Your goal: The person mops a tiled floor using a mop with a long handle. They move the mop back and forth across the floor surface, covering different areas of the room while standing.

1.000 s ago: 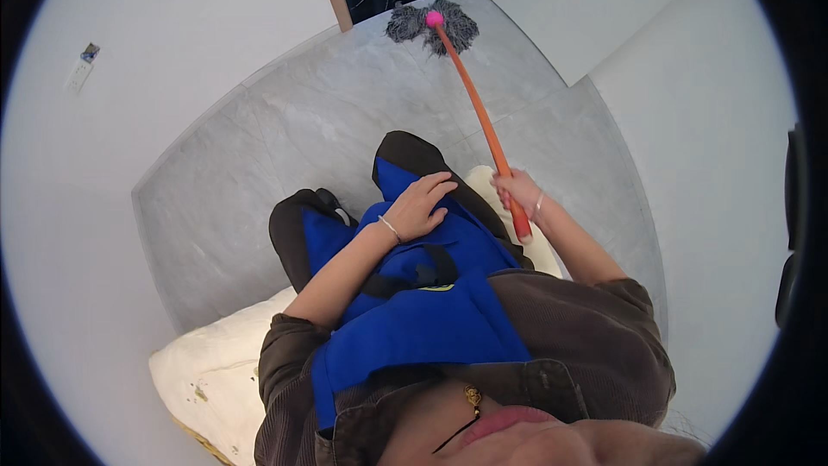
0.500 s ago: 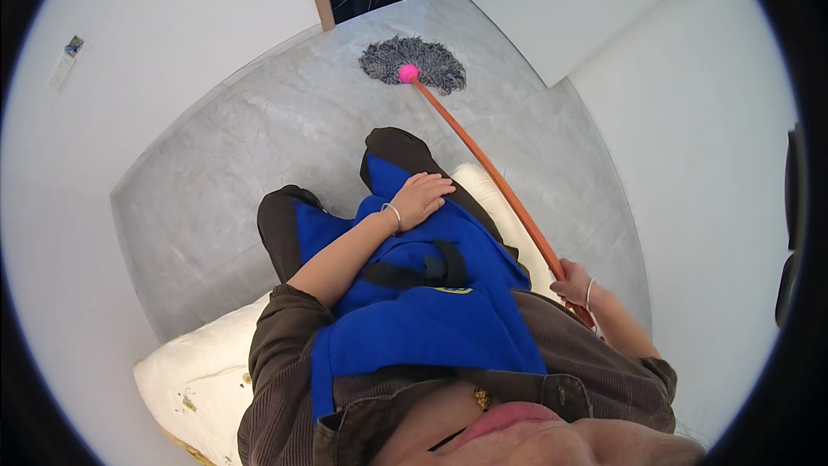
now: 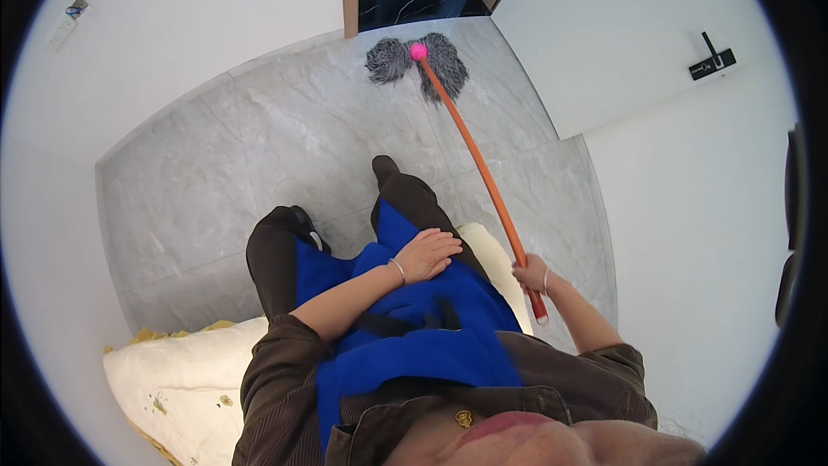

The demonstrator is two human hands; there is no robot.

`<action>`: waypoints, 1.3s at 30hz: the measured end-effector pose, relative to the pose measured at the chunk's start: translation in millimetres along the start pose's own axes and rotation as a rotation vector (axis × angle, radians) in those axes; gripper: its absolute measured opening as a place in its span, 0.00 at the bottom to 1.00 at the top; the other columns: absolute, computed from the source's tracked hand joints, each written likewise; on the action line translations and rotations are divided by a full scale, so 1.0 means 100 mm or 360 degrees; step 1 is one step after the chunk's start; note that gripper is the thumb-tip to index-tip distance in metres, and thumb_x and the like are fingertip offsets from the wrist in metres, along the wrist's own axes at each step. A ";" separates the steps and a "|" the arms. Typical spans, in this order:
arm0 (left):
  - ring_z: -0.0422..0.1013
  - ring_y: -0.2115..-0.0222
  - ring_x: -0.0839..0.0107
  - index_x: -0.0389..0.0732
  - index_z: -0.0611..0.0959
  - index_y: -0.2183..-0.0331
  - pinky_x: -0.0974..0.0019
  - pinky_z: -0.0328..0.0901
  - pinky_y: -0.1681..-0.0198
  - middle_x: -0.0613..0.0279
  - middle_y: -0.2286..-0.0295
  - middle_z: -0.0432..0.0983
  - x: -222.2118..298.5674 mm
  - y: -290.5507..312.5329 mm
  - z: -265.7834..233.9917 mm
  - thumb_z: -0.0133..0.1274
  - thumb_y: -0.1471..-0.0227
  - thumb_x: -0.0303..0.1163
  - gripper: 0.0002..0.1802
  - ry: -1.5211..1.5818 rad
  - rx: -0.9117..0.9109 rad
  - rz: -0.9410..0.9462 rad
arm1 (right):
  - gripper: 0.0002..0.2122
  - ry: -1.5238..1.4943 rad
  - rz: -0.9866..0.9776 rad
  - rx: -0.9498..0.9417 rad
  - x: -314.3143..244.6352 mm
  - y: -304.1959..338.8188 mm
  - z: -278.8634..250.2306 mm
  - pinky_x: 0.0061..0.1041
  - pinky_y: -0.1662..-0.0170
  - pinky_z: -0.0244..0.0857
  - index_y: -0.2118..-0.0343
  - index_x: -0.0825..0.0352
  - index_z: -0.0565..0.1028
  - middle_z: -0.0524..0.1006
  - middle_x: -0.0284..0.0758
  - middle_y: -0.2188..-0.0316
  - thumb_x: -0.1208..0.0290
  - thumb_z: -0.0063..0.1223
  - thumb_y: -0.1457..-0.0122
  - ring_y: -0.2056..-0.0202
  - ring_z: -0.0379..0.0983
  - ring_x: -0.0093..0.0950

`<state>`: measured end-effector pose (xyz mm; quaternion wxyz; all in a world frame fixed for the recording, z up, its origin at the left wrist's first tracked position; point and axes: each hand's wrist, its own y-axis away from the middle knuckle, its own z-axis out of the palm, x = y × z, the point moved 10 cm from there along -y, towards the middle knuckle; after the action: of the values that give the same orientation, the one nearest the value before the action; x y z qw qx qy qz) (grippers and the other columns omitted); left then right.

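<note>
My right hand (image 3: 530, 274) is wrapped around the orange handle (image 3: 481, 168) of a mop, close to its upper end. The handle slants away from me to a round pink joint (image 3: 419, 52). Below that joint, the shaggy grey mop head (image 3: 446, 67) lies on the floor just short of the doorway, spread into two lobes. My left hand (image 3: 429, 254) lies flat on my thigh, over the blue apron (image 3: 431, 311), fingers stretched out and holding nothing.
Grey tiled floor (image 3: 190, 181) spreads ahead between white walls. A dark stone threshold (image 3: 423, 7) crosses the doorway, beside a white door with a black handle (image 3: 711, 64). I sit on a cream padded seat (image 3: 194, 380). A wall socket (image 3: 63, 30) is at far left.
The mop head has gone from one wide oval to two lobes and sits nearer the threshold. My right hand has swung inward with the handle. My left hand still rests on my thigh.
</note>
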<state>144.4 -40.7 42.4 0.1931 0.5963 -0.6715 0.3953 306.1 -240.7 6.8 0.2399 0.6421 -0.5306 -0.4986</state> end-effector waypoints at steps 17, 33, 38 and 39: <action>0.62 0.46 0.65 0.44 0.75 0.52 0.59 0.52 0.41 0.62 0.50 0.69 -0.20 -0.09 -0.07 0.51 0.48 0.38 0.20 0.0102 0.0050 0.0004 | 0.08 -0.0868 -0.0649 -0.0231 -4.37 -2.54 0.02 0.26 0.82 0.59 0.82 0.66 0.69 0.69 0.33 0.87 0.71 0.51 0.49 0.86 0.65 0.27; 0.64 0.48 0.65 0.44 0.76 0.55 0.57 0.54 0.43 0.62 0.52 0.71 -0.18 -0.05 -0.08 0.53 0.52 0.35 0.20 0.0000 0.0061 0.0012 | 0.10 -0.0224 -0.0302 0.0047 -1.05 -1.88 0.90 0.32 0.85 0.63 0.65 0.67 0.61 0.66 0.36 0.86 0.78 0.46 0.49 0.87 0.64 0.29; 0.66 0.50 0.63 0.44 0.77 0.56 0.56 0.55 0.43 0.62 0.54 0.73 -0.16 0.00 -0.06 0.53 0.52 0.33 0.18 -0.0042 0.0119 -0.0040 | 0.11 -0.0332 -0.0288 -0.0059 -0.42 -1.30 0.78 0.27 0.84 0.63 0.63 0.64 0.63 0.65 0.31 0.84 0.74 0.50 0.48 0.86 0.63 0.23; 0.65 0.50 0.63 0.44 0.77 0.56 0.56 0.54 0.43 0.63 0.54 0.73 -0.16 0.02 -0.07 0.52 0.51 0.32 0.18 -0.0022 0.0136 -0.0059 | 0.11 -0.0371 -0.0277 -0.0058 -0.30 -1.20 0.72 0.25 0.84 0.62 0.63 0.64 0.64 0.65 0.30 0.84 0.73 0.51 0.48 0.86 0.62 0.22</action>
<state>144.5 -25.2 34.4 0.1700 0.6191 -0.6442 0.4157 296.3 -158.5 -109.7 0.1441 0.6189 -0.4881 -0.5983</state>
